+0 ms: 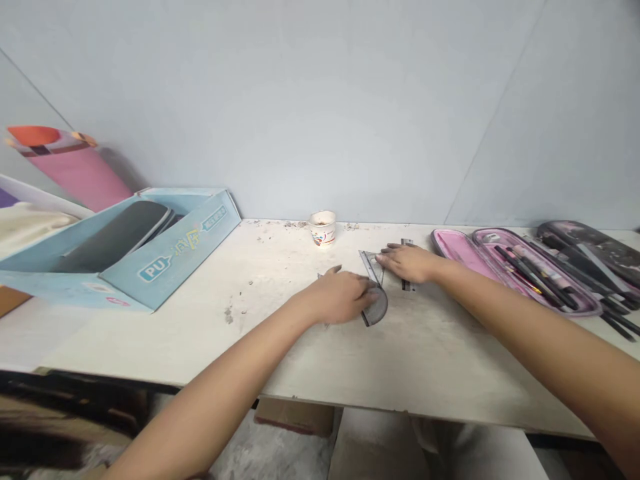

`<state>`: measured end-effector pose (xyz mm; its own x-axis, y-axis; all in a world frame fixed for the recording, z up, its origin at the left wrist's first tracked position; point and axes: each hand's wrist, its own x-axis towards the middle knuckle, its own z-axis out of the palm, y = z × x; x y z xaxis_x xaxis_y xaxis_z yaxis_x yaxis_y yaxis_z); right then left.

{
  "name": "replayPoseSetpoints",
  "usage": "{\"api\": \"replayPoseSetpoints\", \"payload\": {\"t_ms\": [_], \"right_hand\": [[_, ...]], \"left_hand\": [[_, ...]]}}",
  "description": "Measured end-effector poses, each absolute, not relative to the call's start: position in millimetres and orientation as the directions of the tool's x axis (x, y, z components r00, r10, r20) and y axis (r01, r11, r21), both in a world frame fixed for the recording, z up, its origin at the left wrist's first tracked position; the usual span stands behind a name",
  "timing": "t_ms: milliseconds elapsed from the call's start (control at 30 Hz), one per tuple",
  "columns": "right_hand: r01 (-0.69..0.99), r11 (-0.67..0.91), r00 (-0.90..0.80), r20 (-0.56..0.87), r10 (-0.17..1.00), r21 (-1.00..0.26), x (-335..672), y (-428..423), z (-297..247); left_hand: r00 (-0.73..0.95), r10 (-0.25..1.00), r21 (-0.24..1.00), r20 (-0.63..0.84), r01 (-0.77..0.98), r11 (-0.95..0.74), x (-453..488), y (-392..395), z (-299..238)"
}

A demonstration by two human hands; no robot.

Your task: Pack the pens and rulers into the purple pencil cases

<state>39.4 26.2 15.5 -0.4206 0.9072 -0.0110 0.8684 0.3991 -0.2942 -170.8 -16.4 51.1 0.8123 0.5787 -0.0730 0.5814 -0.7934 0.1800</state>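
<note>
My left hand (pixel 341 297) lies palm down on the table, its fingers reaching over the edge of a dark, see-through protractor (pixel 379 308). Bits of another clear drawing tool peek out from beneath that palm, too covered to name. To the right, my right hand (pixel 406 262) rests flat with its fingers stretched out. Under its fingertips is the edge of a clear set square (pixel 369 265). A short ruler (pixel 407 286) passes beneath the same hand, showing above and below it. Slight blur softens the fingers of both hands.
A paper cup (pixel 323 229) stands near the wall among crumbs. On the left is a light-blue box (pixel 173 260) with a dark case (pixel 117 237) inside; a pink roll-shaped thing (pixel 83 173) leans behind. Rightward lie an open pink pencil case (pixel 453 245), pens (pixel 537 270) and a dark pouch (pixel 593 243).
</note>
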Motion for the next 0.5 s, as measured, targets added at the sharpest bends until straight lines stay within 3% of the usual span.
{"api": "replayPoseSetpoints", "payload": {"t_ms": [100, 200, 300, 500], "right_hand": [[0.759, 0.196, -0.256, -0.008, 0.967, -0.62, 35, 26, 27], [0.462, -0.043, -0.061, -0.08, 0.995, -0.886, 28, 24, 36], [0.29, -0.174, 0.033, -0.171, 0.985, -0.941, 21, 25, 39], [0.266, -0.249, 0.124, -0.223, 0.967, -0.931, 14, 32, 26]], "left_hand": [[0.751, 0.659, 0.116, -0.041, 0.658, -0.744, -159, -4, 49], [0.71, 0.69, 0.06, -0.139, 0.702, -0.71, -149, 3, 39], [0.684, 0.702, 0.041, -0.196, 0.721, -0.691, -143, 2, 29], [0.647, 0.728, 0.034, -0.227, 0.752, -0.658, -141, -4, 25]]}}
